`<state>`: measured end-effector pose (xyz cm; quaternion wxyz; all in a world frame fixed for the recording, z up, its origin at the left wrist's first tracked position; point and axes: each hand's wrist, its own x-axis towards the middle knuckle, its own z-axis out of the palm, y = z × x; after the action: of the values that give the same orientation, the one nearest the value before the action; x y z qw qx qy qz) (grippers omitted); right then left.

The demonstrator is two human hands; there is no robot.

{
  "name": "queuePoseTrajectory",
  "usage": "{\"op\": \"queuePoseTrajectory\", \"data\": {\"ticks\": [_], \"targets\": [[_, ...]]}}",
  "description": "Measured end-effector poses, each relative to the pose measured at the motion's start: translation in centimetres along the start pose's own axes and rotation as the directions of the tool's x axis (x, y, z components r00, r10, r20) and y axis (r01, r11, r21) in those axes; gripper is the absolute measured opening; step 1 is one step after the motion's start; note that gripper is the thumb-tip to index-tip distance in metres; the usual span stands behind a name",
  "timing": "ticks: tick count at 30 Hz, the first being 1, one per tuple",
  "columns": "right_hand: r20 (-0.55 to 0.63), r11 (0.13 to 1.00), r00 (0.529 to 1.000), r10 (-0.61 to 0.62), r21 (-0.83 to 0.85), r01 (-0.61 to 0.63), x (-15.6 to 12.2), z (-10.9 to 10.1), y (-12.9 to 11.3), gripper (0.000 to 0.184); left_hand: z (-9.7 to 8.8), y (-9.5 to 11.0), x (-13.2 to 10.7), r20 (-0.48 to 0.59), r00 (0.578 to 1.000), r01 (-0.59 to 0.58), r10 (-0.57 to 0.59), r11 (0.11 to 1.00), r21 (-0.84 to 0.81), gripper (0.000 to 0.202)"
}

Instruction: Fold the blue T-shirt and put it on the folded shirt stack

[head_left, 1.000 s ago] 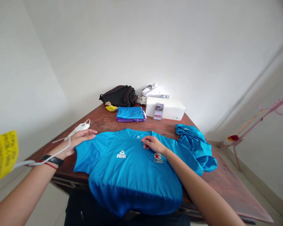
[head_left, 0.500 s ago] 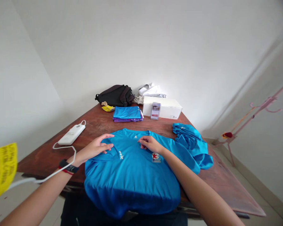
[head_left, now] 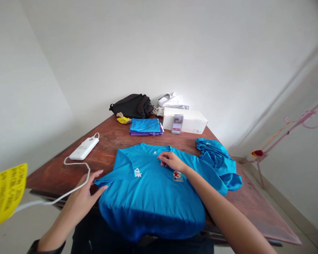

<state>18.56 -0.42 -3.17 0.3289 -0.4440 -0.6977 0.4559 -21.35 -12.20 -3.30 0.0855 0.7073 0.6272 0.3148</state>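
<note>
Left hand (head_left: 81, 197) hung toward eight o'clock, thumb and fingers parted, fingertips aimed at two. Right hand (head_left: 171, 161) sat near centre toward five, fingers curled, grip unclear; right forearm (head_left: 217, 204) slanted toward ten.

Beyond the blue shirt (head_left: 153, 197) a card (head_left: 177, 124) is pixelated, left of the shirt a yellow tag (head_left: 9, 192) blurred, right of it a pink stand (head_left: 304, 116) cut off.

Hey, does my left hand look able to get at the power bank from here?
Probably yes: the power bank lies on the table just beyond the left hand, whose fingers are spread; only a white cable runs across the way.
</note>
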Motion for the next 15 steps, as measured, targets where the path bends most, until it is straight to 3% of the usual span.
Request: {"op": "queuePoseTrajectory", "data": {"ticks": [7, 11, 15], "targets": [[-0.005, 1.000, 1.000, 0.003, -0.013, -0.003, -0.1, 0.0, -0.2, 0.043, -0.2, 0.0, 0.5, 0.088, 0.996, -0.004, 0.011, 0.997, -0.071, 0.056], [0.000, 1.000, 1.000, -0.002, -0.018, 0.002, -0.1, 0.0, -0.2, 0.043, -0.3, 0.9, 0.3, 0.055, 0.998, -0.026, 0.028, 0.999, -0.038, 0.041], [0.006, 1.000, 1.000, -0.008, -0.025, 0.008, -0.1, 0.0, -0.2, 0.042, -0.4, 2.2, 0.0, -0.048, 0.993, -0.109, 0.108, 0.994, -0.020, 0.033]]}}
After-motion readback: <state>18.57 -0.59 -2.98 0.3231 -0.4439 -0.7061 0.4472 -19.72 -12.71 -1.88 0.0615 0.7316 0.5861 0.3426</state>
